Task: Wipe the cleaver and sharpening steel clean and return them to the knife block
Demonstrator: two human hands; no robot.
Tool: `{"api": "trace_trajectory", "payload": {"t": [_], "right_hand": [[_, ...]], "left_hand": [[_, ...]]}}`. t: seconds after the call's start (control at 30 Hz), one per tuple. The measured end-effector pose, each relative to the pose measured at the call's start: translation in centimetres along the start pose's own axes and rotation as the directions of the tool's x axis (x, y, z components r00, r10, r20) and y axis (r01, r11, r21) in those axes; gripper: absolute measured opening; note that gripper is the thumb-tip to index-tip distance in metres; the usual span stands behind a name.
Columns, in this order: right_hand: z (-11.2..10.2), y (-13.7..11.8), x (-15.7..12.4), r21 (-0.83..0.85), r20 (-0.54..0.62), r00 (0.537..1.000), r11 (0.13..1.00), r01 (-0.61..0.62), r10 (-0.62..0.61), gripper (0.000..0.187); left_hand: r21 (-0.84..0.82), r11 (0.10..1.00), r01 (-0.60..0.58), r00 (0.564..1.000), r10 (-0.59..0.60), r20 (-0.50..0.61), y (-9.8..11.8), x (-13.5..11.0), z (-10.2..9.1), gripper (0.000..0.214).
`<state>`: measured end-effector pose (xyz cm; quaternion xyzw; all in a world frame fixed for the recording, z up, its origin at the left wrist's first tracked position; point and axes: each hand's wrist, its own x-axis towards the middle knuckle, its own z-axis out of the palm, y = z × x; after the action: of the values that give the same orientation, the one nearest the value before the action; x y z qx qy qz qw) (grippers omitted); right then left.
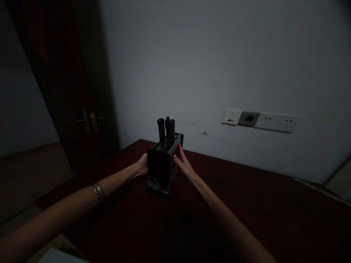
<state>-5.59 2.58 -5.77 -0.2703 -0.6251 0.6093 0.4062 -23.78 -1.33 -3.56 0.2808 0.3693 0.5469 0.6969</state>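
A dark knife block (159, 168) stands upright on the dark red-brown table (219, 182). Several black knife handles (168, 129) stick up from the slots in its top. My left hand (142, 164) presses against the block's left side, its fingers mostly hidden behind it. On the right side my right hand (185, 165) holds the block, with the thumb near the front edge and a finger stretched up along the side. Between them, the two hands grip the block. Dim light hides the block's lower details.
Behind the table rises a pale wall (178, 65) with a row of sockets (260, 120) on the right. At the left is a dark door (63, 73) with a metal handle (93, 122). A pale flat object (60, 255) shows at the bottom left.
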Motion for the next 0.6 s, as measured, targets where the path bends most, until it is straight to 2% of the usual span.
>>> {"api": "trace_trajectory", "payload": {"t": [0.1, 0.17, 0.3, 0.4, 0.6], "right_hand": [[-1.2, -0.7, -0.6, -0.007, -0.01, 1.0, 1.0, 0.016, -0.016, 0.092], [-2.6, -1.3, -1.2, -0.016, -0.016, 0.999, 0.999, 0.032, -0.032, 0.09], [-7.0, -2.8, -3.0, -0.066, -0.043, 0.993, 0.992, 0.107, -0.11, 0.086], [-11.4, -4.2, -5.5, -0.125, -0.067, 0.979, 0.975, 0.181, -0.191, 0.082], [-20.8, -6.9, -12.8, -0.195, -0.201, 0.966, 0.973, 0.123, -0.162, 0.078]], "left_hand": [[-0.015, 1.0, 0.023, 1.0, -0.023, 0.02, -0.3, 0.2, 1.4, 0.022], [-0.03, 0.999, 0.041, 0.997, -0.039, 0.07, -0.8, 0.7, 2.7, 0.022], [-0.051, 0.997, 0.051, 0.985, -0.042, 0.166, -2.9, 2.3, 6.6, 0.021], [-0.052, 0.997, 0.061, 0.975, -0.048, 0.217, -5.5, 3.6, 10.7, 0.021], [-0.021, 0.998, 0.059, 0.939, -0.049, 0.34, -11.8, 5.1, 20.8, 0.02]]}}
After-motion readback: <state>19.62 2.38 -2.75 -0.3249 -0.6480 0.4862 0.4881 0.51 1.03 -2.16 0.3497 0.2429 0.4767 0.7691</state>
